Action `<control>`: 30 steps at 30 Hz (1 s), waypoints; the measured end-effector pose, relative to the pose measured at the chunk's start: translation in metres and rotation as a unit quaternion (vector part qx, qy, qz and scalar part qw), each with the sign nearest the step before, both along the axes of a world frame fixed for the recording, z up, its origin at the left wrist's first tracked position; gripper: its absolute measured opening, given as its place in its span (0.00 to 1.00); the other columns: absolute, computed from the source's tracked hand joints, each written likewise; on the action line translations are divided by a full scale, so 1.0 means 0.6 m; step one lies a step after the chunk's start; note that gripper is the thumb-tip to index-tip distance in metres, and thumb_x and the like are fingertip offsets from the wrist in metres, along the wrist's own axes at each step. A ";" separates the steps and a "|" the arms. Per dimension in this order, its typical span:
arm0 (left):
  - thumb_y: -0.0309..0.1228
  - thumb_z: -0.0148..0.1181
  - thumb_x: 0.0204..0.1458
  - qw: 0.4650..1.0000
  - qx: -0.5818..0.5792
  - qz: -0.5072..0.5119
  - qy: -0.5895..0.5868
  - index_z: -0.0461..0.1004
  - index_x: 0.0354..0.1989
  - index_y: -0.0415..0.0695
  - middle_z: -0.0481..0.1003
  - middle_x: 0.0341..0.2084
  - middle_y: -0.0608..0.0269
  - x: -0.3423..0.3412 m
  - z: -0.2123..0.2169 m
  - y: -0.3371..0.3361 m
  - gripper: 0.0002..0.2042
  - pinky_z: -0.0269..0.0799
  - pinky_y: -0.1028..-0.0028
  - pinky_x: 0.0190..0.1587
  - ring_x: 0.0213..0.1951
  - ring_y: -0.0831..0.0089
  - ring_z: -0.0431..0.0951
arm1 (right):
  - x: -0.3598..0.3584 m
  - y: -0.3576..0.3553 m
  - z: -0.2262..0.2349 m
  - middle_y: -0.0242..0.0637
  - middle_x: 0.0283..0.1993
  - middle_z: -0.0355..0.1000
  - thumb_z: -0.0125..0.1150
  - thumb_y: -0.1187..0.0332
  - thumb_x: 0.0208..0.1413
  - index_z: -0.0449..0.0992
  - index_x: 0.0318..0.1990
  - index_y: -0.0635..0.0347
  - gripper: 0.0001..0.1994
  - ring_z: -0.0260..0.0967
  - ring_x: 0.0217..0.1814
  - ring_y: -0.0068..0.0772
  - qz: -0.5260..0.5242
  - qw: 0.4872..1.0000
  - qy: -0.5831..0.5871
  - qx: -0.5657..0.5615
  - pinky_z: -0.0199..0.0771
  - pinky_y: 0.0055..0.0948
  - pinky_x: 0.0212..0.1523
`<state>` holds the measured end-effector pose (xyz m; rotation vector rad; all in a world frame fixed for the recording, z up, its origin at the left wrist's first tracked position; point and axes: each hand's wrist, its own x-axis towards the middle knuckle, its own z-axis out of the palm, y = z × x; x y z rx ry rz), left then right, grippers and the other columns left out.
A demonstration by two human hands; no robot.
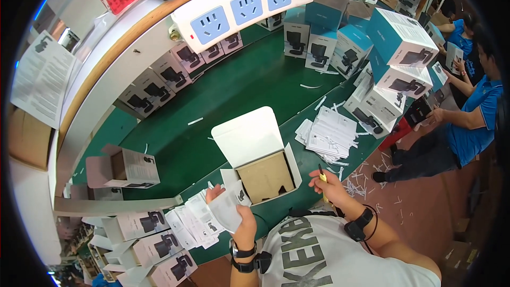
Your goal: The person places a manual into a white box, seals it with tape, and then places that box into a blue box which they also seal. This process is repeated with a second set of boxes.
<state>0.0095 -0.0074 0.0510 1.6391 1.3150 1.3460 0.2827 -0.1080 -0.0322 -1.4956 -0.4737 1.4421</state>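
Your own gear, seen from above

You wear a white short-sleeved T-shirt with large dark block lettering across the chest, seen upside down at the lower edge. Your left hand has a dark-strapped wristwatch with a round face at the wrist, and just behind it a second black band carrying a small black box-shaped device. Your right hand has a matching black strap with a chunky black module on the wrist, plus a thin dark loop, like a cord or hair tie, beside it. Both forearms are bare below the sleeves.
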 end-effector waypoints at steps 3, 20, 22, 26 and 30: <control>0.24 0.63 0.49 0.977 0.066 0.035 0.201 0.50 0.73 0.33 0.62 0.65 0.41 0.010 -0.014 0.016 0.42 0.64 0.56 0.63 0.59 0.49 0.68 | -0.007 0.018 0.005 0.34 0.42 0.77 0.51 0.75 0.67 0.73 0.57 0.62 0.13 0.69 0.36 0.20 0.017 1.000 0.004 0.025 0.71 0.21 0.38; 0.21 0.68 0.50 0.936 0.159 -0.116 0.293 0.65 0.62 0.34 0.71 0.49 0.51 -0.008 0.060 0.086 0.29 0.70 0.66 0.45 0.44 0.62 0.73 | 0.002 0.039 0.015 0.32 0.41 0.77 0.56 0.71 0.68 0.75 0.55 0.63 0.12 0.68 0.36 0.19 0.062 0.995 -0.049 0.064 0.72 0.22 0.39; 0.21 0.67 0.52 0.986 0.047 -0.073 0.142 0.65 0.62 0.33 0.71 0.48 0.52 0.004 0.056 0.054 0.28 0.70 0.66 0.48 0.45 0.62 0.73 | 0.000 0.045 0.041 0.32 0.41 0.78 0.58 0.69 0.67 0.75 0.54 0.63 0.12 0.68 0.36 0.19 0.051 0.995 -0.059 0.059 0.72 0.22 0.40; 0.25 0.66 0.54 0.992 -0.101 -0.068 0.016 0.61 0.65 0.32 0.70 0.52 0.50 -0.049 -0.083 0.020 0.31 0.70 0.63 0.54 0.50 0.61 0.73 | -0.010 0.087 0.071 0.30 0.41 0.76 0.63 0.68 0.65 0.75 0.56 0.62 0.15 0.67 0.37 0.18 0.029 0.998 -0.018 0.058 0.71 0.21 0.38; 0.30 0.66 0.56 0.994 -0.096 -0.043 0.042 0.57 0.69 0.32 0.67 0.59 0.43 0.007 -0.095 0.008 0.35 0.66 0.57 0.62 0.59 0.52 0.69 | -0.041 0.112 0.058 0.31 0.44 0.72 0.73 0.67 0.59 0.70 0.58 0.61 0.23 0.68 0.41 0.18 -0.002 0.986 -0.085 0.141 0.73 0.22 0.40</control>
